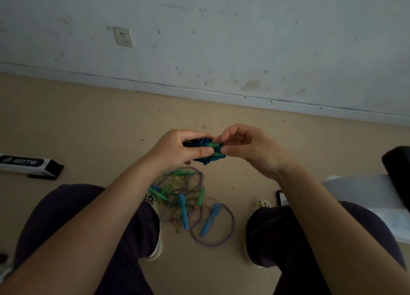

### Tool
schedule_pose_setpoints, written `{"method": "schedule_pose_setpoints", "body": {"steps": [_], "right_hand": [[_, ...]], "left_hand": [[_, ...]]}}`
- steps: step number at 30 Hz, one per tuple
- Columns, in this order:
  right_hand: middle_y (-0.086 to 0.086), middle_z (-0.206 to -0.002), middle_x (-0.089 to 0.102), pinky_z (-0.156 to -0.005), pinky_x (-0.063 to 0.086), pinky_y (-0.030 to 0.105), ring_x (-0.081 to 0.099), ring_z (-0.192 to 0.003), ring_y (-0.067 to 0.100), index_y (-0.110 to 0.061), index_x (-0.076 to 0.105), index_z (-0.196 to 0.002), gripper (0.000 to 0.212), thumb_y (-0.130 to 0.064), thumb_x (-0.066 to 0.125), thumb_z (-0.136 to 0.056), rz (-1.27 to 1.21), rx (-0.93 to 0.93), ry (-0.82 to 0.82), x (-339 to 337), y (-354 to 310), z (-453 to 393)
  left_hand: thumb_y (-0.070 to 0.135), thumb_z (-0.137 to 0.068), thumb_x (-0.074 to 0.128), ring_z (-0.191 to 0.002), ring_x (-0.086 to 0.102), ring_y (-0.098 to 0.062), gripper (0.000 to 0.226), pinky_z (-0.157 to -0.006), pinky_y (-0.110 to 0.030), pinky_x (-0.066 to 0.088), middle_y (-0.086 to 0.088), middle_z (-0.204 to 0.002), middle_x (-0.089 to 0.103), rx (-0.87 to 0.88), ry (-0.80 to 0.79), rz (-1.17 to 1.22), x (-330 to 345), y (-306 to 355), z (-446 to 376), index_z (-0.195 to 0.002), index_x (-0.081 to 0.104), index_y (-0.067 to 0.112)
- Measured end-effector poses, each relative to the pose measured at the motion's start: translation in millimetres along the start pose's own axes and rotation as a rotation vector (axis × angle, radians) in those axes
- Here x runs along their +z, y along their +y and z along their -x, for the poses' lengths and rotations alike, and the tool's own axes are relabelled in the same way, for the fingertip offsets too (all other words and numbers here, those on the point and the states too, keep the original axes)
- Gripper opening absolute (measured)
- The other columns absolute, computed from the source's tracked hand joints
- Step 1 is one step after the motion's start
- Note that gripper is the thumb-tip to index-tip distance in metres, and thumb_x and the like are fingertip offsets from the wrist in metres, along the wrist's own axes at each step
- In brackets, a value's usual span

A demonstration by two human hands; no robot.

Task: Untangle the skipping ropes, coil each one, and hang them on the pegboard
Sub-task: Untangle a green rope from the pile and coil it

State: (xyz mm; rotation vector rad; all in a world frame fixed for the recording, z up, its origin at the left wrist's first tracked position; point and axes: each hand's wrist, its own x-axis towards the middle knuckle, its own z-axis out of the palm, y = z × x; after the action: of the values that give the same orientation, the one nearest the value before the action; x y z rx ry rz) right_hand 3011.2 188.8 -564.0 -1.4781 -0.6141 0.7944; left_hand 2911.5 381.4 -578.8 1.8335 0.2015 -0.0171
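Beige floor (88, 121) meeting scuffed white wall (221, 39), left hand (177, 148) gripping blue coiled rope (205, 149), right hand (246, 148) pinching its end, tangled ropes (188, 204) on floor between feet, bare floor leftward.

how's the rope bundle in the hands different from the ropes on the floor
The rope bundle is wound tight around its green handles; the floor ropes lie loose and tangled. The bundle is held up by the left hand and pinched by the right hand; the floor ropes lie untouched between the feet. The bundle's cord is dark blue; the floor ropes include a striped one. Both have green handles.
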Motion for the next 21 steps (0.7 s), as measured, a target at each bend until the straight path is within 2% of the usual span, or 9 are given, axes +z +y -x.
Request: {"method": "schedule_pose_setpoints", "body": {"steps": [3, 7, 10, 15, 18, 21], "right_hand": [[0.012, -0.099, 0.07, -0.082, 0.056, 0.028, 0.069, -0.093, 0.023, -0.008, 0.064, -0.091, 0.022, 0.012, 0.068, -0.081, 0.121, 0.002, 0.032, 4.2, 1.7, -0.9], [0.011, -0.11, 0.065, -0.082, 0.058, 0.031, 0.072, -0.092, 0.025, -0.011, 0.061, -0.095, 0.025, 0.01, 0.069, -0.083, 0.223, -0.017, 0.074, 8.6, 5.9, -1.3], [0.009, -0.112, 0.061, -0.083, 0.059, 0.034, 0.072, -0.091, 0.026, -0.015, 0.06, -0.095, 0.028, 0.005, 0.073, -0.081, 0.243, -0.01, 0.14, 6.7, 6.2, -1.9], [0.008, -0.099, 0.069, -0.079, 0.058, 0.029, 0.071, -0.086, 0.02, -0.009, 0.064, -0.096, 0.021, -0.002, 0.076, -0.08, 0.157, 0.017, 0.21, 3.4, 5.6, -3.9], [0.006, -0.096, 0.073, -0.076, 0.056, 0.026, 0.07, -0.086, 0.017, -0.01, 0.066, -0.098, 0.023, 0.006, 0.07, -0.082, -0.012, 0.036, 0.219, 2.3, 4.6, -4.8], [0.006, -0.096, 0.075, -0.075, 0.055, 0.025, 0.07, -0.087, 0.017, -0.009, 0.066, -0.1, 0.023, 0.005, 0.07, -0.082, -0.088, 0.051, 0.228, 3.7, 3.3, -4.4]], "left_hand": [[0.034, -0.081, 0.078, -0.088, 0.067, 0.0, 0.033, -0.061, -0.018, 0.053, 0.021, -0.104, 0.068, 0.006, 0.031, -0.05, 3.3, -0.8, -0.7, -0.111, 0.067, 0.041], [0.035, -0.082, 0.078, -0.104, 0.059, 0.007, 0.035, -0.07, -0.015, 0.046, 0.02, -0.109, 0.065, 0.013, 0.04, -0.117, 6.1, -5.6, -1.9, -0.115, 0.066, 0.039], [0.034, -0.084, 0.077, -0.098, 0.062, 0.003, 0.029, -0.068, -0.014, 0.045, 0.016, -0.108, 0.068, 0.038, 0.058, -0.117, 6.3, -5.7, -2.0, -0.111, 0.067, 0.04], [0.032, -0.086, 0.075, -0.088, 0.063, 0.008, 0.024, -0.065, -0.01, 0.046, 0.017, -0.104, 0.068, 0.1, 0.113, -0.122, 7.4, -2.9, -1.6, -0.107, 0.067, 0.04], [0.032, -0.087, 0.075, -0.091, 0.064, 0.002, 0.022, -0.068, -0.015, 0.047, 0.016, -0.104, 0.069, 0.121, 0.179, -0.13, 6.2, -4.2, -2.3, -0.106, 0.067, 0.039], [0.032, -0.086, 0.076, -0.091, 0.064, 0.003, 0.024, -0.069, -0.016, 0.047, 0.016, -0.103, 0.069, 0.149, 0.216, -0.151, 7.0, -6.6, -3.0, -0.108, 0.067, 0.037]]}}
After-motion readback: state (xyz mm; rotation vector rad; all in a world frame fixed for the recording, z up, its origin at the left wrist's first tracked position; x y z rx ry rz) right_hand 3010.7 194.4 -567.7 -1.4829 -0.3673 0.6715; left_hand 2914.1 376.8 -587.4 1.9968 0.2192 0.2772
